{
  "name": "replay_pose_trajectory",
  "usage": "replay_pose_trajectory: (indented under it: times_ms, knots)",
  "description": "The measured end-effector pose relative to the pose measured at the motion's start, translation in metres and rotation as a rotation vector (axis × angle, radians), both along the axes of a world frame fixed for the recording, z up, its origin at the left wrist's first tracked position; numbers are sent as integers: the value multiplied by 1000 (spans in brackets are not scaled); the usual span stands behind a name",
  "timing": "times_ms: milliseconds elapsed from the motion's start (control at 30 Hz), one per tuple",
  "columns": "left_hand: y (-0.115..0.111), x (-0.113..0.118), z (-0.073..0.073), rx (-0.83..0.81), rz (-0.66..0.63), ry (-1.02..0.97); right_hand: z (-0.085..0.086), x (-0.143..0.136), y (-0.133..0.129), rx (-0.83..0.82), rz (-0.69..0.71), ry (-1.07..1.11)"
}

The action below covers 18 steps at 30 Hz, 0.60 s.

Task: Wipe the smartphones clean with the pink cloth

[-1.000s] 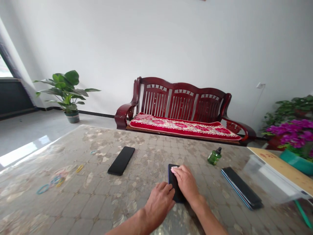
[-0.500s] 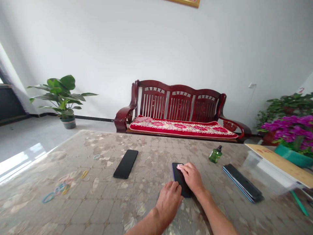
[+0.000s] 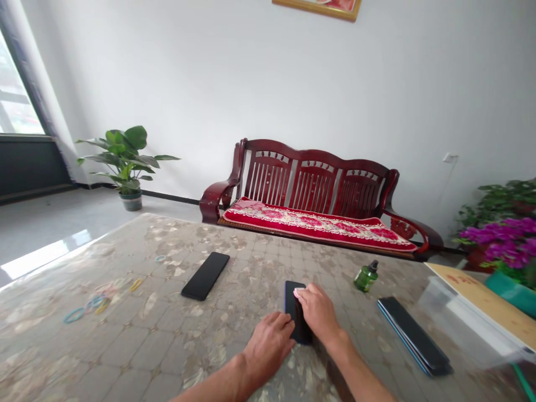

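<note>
Patterned tablecloth [image 3: 138, 346] under dark phone [image 3: 290, 301] — phone lies flat, partly covered. Right hand [image 3: 320, 312] narrow, pinching small pink-white pad [image 3: 298, 292] at phone's far end, contact there rather than lower down. Left hand [image 3: 270, 340] bent, fingers at phone's left edge, apparently steadying. Right of phone: green bottle [image 3: 365, 279], then dark stack [image 3: 412, 335]. Left of phone — second phone [image 3: 206, 276], untouched.

A dark red wooden bench [image 3: 315, 187] stands behind — leafy potted plant [image 3: 125, 156] left, purple flowers [image 3: 508, 240] right.
</note>
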<state>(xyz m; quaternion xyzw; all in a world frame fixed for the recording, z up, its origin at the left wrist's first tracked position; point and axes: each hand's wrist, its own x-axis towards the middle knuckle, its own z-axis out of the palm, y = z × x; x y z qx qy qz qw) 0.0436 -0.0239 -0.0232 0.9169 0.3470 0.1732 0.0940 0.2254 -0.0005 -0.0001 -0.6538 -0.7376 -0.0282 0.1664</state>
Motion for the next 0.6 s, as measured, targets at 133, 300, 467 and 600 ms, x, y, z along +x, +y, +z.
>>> replay_pose_trajectory:
  times_ms: [133,300,467,600]
  knots:
    - [-1,-2,4,-14,-6,-21,-3,-1,-13,21,52,12]
    - [2,-5,4,-3,-28,-30,1,1,0,7,-15,-18]
    - [5,-6,-4,6,-53,-37,-1,-3,-13,24,7,-19]
    - [6,-5,-8,4,-47,-27,0,-8,-18,24,64,-40]
